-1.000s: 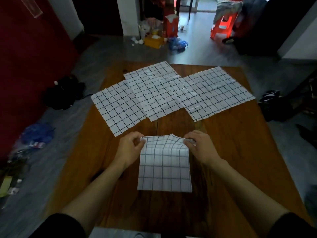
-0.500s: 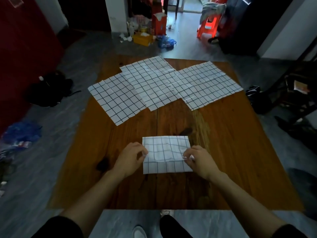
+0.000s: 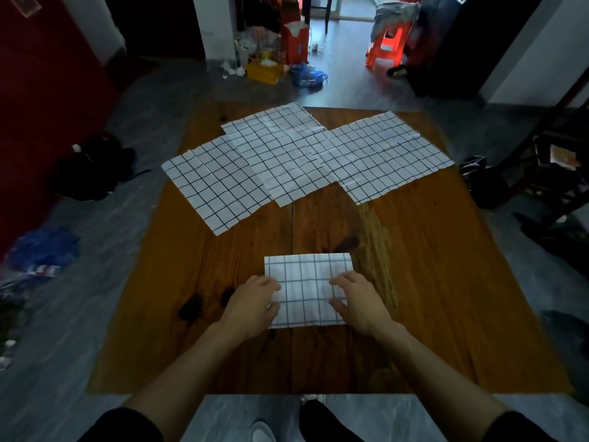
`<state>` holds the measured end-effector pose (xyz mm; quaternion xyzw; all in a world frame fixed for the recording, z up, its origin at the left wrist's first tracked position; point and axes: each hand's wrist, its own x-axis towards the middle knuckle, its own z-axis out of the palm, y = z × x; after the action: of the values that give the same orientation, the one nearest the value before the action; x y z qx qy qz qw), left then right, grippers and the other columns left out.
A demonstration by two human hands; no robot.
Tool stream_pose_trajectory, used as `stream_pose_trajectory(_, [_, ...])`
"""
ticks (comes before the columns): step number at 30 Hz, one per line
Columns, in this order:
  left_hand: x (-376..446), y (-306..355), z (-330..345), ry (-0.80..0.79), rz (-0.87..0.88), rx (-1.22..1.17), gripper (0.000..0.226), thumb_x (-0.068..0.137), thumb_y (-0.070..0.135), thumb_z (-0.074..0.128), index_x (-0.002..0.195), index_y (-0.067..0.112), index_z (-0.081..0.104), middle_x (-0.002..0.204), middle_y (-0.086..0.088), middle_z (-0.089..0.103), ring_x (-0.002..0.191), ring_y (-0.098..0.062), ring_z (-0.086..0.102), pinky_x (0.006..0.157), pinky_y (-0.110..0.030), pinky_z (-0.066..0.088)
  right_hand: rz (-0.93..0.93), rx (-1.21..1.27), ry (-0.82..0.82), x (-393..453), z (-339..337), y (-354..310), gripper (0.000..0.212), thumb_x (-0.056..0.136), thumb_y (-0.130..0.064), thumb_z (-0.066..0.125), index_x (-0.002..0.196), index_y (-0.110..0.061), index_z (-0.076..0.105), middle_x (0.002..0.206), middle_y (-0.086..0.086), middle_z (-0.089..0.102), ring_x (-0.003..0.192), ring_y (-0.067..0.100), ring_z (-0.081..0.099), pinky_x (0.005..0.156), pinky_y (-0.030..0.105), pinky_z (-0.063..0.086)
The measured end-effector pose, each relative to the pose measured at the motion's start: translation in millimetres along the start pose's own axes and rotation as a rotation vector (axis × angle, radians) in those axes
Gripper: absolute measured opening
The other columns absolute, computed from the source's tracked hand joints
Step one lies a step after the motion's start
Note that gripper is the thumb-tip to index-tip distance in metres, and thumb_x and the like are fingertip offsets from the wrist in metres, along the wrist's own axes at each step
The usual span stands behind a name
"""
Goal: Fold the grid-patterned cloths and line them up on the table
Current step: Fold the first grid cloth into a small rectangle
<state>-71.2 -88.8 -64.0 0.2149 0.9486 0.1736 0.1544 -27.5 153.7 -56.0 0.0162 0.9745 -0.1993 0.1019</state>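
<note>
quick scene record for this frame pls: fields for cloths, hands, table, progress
folded cloth: folded cloth, one, near the table's front edge, lying flat
unfolded cloths: left cloth, middle cloth, right cloth, spread at the far side, overlapping in a row
left hand: left hand rests on the folded cloth's left edge, fingers relaxed
right hand: right hand rests on its right side, fingers spread
table: wooden table, dark knots in the grain
progress: three cloths not yet folded
</note>
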Motion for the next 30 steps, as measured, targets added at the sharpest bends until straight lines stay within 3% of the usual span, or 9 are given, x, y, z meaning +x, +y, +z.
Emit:
stream_pose_trajectory(4, [25.1,13.9,-0.1,-0.019,-0.048,0.072,0.058,0.097,0.034,0.055,0.15,0.023,0.033,0.159,0.003,0.03,0.146,-0.017,0.023,0.119,-0.037,0.024,-0.041,-0.022,0.021,22.6,3.7,-5.7,0.053,0.092,-0.033,0.063,0.141,-0.024,0.046,0.149,-0.004,0.042,0.139,0.014,0.036,0.114,0.034,0.032])
stream_pose_trajectory(8, [49.9,24.0,4.1,0.009,-0.057,0.12,0.064,0.096,0.035,0.056,0.151,0.022,0.027,0.161,0.001,0.025,0.149,-0.018,0.018,0.118,-0.037,0.021,-0.148,-0.053,-0.002,47.0,14.2,-6.4,0.06,0.091,-0.032,0.064,0.144,-0.022,0.04,0.152,-0.002,0.038,0.142,0.015,0.031,0.117,0.035,0.028])
stream_pose_trajectory(13, [72.2,23.9,21.3,-0.087,-0.042,0.223,0.076,0.098,0.04,0.051,0.156,0.018,0.007,0.165,-0.005,0.003,0.152,-0.022,0.0,0.121,-0.041,0.005,-0.224,-0.111,-0.175,73.4,32.4,-4.8,0.074,0.097,-0.036,0.054,0.155,-0.018,0.013,0.164,0.003,0.007,0.151,0.018,0.0,0.118,0.034,-0.004])
stream_pose_trajectory(15, [77.1,19.5,25.9,-0.134,-0.037,0.263,0.076,0.099,0.043,0.046,0.156,0.017,0.002,0.165,-0.006,-0.002,0.152,-0.023,-0.004,0.121,-0.043,0.002,-0.254,-0.132,-0.233,80.2,37.5,-2.7,0.075,0.098,-0.038,0.049,0.156,-0.017,0.005,0.165,0.002,-0.001,0.15,0.017,-0.008,0.116,0.033,-0.01])
stream_pose_trajectory(25, [74.8,-3.5,24.7,-0.136,-0.096,0.193,0.069,0.1,0.042,0.043,0.156,0.021,0.008,0.165,0.0,0.005,0.151,-0.019,0.005,0.123,-0.043,0.009,-0.188,-0.162,-0.169,86.6,28.7,43.5,0.069,0.097,-0.042,0.046,0.155,-0.022,0.013,0.164,-0.003,0.007,0.151,0.014,0.0,0.118,0.036,-0.007])
stream_pose_trajectory(30, [83.4,0.3,18.2,-0.013,-0.118,0.153,0.062,0.096,0.037,0.053,0.151,0.024,0.026,0.16,-0.002,0.024,0.148,-0.02,0.019,0.12,-0.039,0.015,-0.106,-0.149,-0.016,89.4,21.9,46.2,0.051,0.099,-0.035,0.045,0.147,-0.021,0.037,0.154,0.002,0.036,0.144,0.019,0.027,0.119,0.038,0.015])
